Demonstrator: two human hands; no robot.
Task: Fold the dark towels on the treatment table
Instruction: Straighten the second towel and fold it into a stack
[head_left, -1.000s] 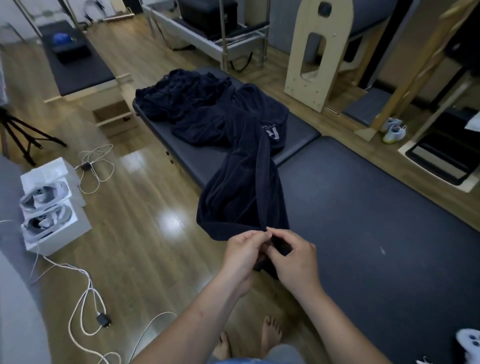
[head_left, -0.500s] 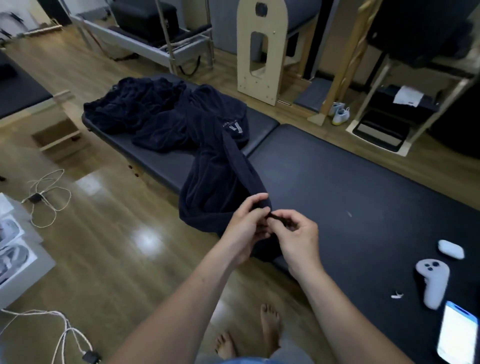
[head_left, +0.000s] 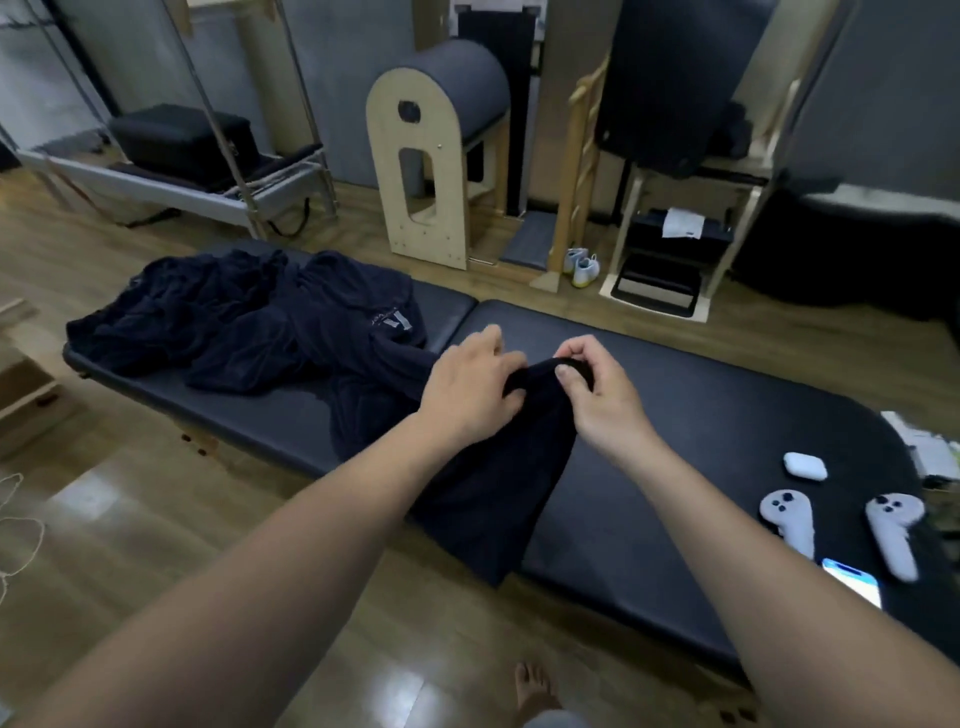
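Dark towel (head_left: 488, 493) hangs over the desk's (head_left: 685, 415) near edge, its top bunched above the desk's middle. The right grip (head_left: 597, 395) pinches that bunch and the left grip (head_left: 465, 389) clutches it alongside. More dark towels (head_left: 218, 322) are heaped at the desk's left end.

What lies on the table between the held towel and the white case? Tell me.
Nothing: head view shows only bare table between towel and white case.

Premises: Pilates or physiotherapy studio. Evidence: a padded table (head_left: 675, 415) across centre frame; a ladder barrel (head_left: 441, 156) at upper centre; a metal-framed reformer (head_left: 171, 176) at upper left; a wooden stepped apparatus (head_left: 670, 249) at upper right; a wood-plank floor (head_left: 130, 519) at lower left.
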